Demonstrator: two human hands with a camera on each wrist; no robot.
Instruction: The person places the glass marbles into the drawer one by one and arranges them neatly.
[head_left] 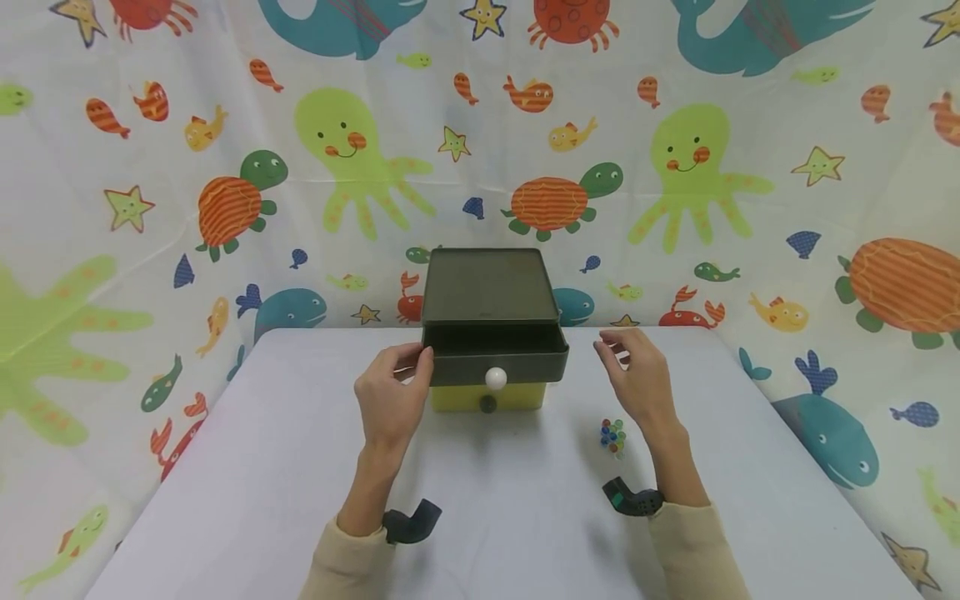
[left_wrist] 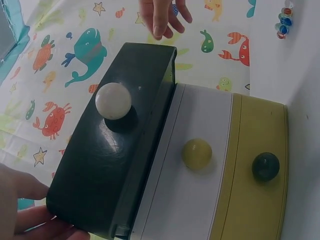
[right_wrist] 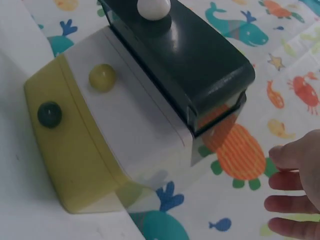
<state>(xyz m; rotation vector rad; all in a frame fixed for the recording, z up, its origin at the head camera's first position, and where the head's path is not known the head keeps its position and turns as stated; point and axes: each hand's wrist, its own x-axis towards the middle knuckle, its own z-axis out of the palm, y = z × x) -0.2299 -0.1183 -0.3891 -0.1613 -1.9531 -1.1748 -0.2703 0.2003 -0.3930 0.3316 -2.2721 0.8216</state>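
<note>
Green drawer (head_left: 461,369) near table's (head_left: 270,433) far edge looks light, stiff; my left hand (head_left: 392,396) pinches its easily held end, right hand (head_left: 637,375) loose.

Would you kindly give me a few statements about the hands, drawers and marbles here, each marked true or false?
1. The top drawer is pulled out. True.
2. The right hand grips the top drawer. False: it is apart from it.
3. The left hand holds a corner of the top drawer. True.
4. The marbles are inside the top drawer. False: they lie on the table.
5. The bottom drawer is yellow. True.
</note>
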